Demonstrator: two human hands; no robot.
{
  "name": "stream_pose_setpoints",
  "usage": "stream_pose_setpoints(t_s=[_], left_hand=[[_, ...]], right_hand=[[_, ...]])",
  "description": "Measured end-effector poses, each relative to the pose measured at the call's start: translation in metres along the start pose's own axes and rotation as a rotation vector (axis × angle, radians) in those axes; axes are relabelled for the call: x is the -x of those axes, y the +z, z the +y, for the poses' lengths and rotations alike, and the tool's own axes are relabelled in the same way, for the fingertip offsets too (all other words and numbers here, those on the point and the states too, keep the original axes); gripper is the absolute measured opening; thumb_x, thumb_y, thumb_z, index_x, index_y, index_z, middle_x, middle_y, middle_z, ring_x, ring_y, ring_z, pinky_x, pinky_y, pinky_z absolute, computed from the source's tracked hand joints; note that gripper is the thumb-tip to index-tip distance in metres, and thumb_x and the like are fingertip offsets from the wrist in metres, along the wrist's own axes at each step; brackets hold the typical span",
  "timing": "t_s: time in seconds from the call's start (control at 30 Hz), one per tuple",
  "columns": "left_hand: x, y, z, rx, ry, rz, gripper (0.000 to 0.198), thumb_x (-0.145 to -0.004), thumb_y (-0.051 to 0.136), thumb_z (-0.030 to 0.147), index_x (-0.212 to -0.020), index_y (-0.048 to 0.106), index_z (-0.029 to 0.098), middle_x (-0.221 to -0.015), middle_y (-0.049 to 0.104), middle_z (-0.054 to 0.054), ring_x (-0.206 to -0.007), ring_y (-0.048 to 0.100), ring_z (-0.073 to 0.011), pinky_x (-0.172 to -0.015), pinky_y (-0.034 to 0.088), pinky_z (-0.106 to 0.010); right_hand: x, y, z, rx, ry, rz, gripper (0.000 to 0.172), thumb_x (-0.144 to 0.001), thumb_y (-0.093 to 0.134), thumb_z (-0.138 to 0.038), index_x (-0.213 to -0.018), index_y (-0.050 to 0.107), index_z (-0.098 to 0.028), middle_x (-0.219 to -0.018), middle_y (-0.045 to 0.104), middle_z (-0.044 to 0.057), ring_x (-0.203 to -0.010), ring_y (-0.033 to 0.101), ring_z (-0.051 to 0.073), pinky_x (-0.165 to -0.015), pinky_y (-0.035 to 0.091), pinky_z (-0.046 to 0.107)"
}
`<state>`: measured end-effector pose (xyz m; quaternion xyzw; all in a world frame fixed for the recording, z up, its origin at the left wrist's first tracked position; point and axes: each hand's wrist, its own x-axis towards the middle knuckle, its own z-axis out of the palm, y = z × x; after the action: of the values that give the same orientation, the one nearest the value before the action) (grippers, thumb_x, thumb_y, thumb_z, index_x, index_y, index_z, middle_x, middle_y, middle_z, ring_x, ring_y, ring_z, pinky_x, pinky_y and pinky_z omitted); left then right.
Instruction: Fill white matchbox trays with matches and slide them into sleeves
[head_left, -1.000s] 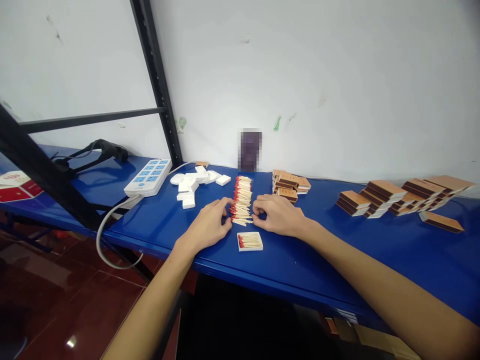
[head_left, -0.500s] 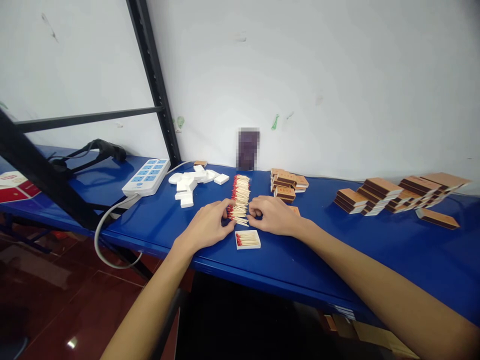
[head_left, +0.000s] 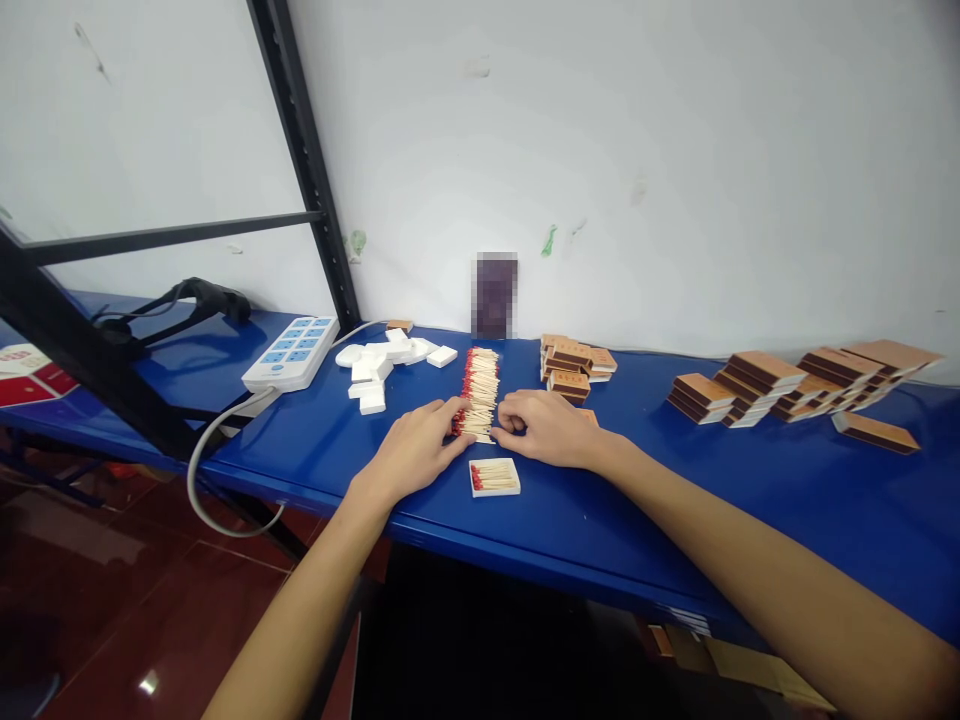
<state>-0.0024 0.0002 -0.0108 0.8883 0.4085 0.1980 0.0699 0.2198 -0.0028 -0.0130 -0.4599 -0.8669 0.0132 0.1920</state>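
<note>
A long row of red-headed matches (head_left: 481, 380) lies on the blue table, heads to the left and sticks side by side. At the near end of this row, my left hand (head_left: 420, 445) grips the head side, its thumb and index finger bent against the matches. My right hand (head_left: 546, 428) is at the opposite stick ends, fingers curled in and thumb close to the index finger. Just in front of both hands sits a white matchbox tray (head_left: 496, 493) with several matches inside, heads also to the left.
White empty trays (head_left: 371, 368) are heaped at the back left, near a power strip (head_left: 291, 354). Brown matchbox sleeves (head_left: 568, 385) are piled behind my right hand. More matchboxes (head_left: 765, 373) stand stacked at the right. A black shelf post (head_left: 300, 150) rises at the left.
My left thumb has shifted slightly inward along the near end of the match row. The nearest matches sit closer to the row. The tray stays in place.
</note>
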Motion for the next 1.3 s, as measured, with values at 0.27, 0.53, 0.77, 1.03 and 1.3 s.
stream_pose_setpoints(t_s=[0.27, 0.53, 0.77, 1.03, 1.3], left_hand=[[-0.001, 0.0, -0.001, 0.015, 0.01, 0.006, 0.037, -0.094, 0.048, 0.037, -0.129, 0.048, 0.024, -0.092, 0.063, -0.004, -0.078, 0.06, -0.0195, -0.066, 0.044, -0.028], [-0.001, 0.001, -0.001, -0.008, 0.011, 0.006, 0.037, -0.095, 0.046, 0.038, -0.129, 0.051, 0.024, -0.092, 0.063, -0.004, -0.08, 0.061, -0.0202, -0.069, 0.045, -0.03], [-0.001, 0.0, -0.001, 0.004, 0.007, 0.002, 0.037, -0.095, 0.046, 0.039, -0.128, 0.054, 0.024, -0.095, 0.063, -0.005, -0.084, 0.061, -0.0208, -0.074, 0.046, -0.031], [0.0, -0.002, 0.001, -0.001, 0.012, -0.009, 0.034, -0.096, 0.046, 0.037, -0.127, 0.051, 0.024, -0.092, 0.062, -0.004, -0.078, 0.06, -0.0193, -0.07, 0.046, -0.029], [-0.001, -0.002, 0.001, -0.007, 0.022, -0.007, 0.023, -0.095, 0.046, 0.037, -0.112, 0.054, 0.023, -0.09, 0.062, -0.003, -0.076, 0.06, -0.0193, -0.069, 0.045, -0.029]], right_hand=[[0.002, -0.003, -0.002, -0.016, -0.01, -0.024, 0.022, -0.084, 0.054, -0.025, -0.065, 0.046, -0.019, -0.063, 0.051, -0.002, -0.059, 0.043, 0.011, -0.058, 0.028, 0.026], [-0.001, 0.0, -0.001, -0.022, 0.021, -0.011, 0.026, -0.085, 0.055, -0.027, -0.063, 0.045, -0.018, -0.063, 0.051, -0.002, -0.057, 0.041, 0.01, -0.055, 0.025, 0.025], [0.0, 0.001, -0.005, -0.031, 0.072, 0.097, 0.019, -0.088, 0.053, -0.027, -0.071, 0.051, -0.019, -0.067, 0.055, -0.001, -0.059, 0.046, 0.011, -0.056, 0.027, 0.025], [-0.003, 0.009, -0.003, -0.024, 0.067, 0.228, 0.007, -0.088, 0.055, -0.026, -0.09, 0.058, -0.02, -0.082, 0.06, 0.0, -0.067, 0.053, 0.012, -0.062, 0.036, 0.025], [-0.003, 0.012, -0.003, -0.013, 0.021, 0.234, 0.015, -0.09, 0.054, -0.025, -0.1, 0.063, -0.019, -0.093, 0.063, 0.004, -0.074, 0.058, 0.014, -0.067, 0.042, 0.026]])
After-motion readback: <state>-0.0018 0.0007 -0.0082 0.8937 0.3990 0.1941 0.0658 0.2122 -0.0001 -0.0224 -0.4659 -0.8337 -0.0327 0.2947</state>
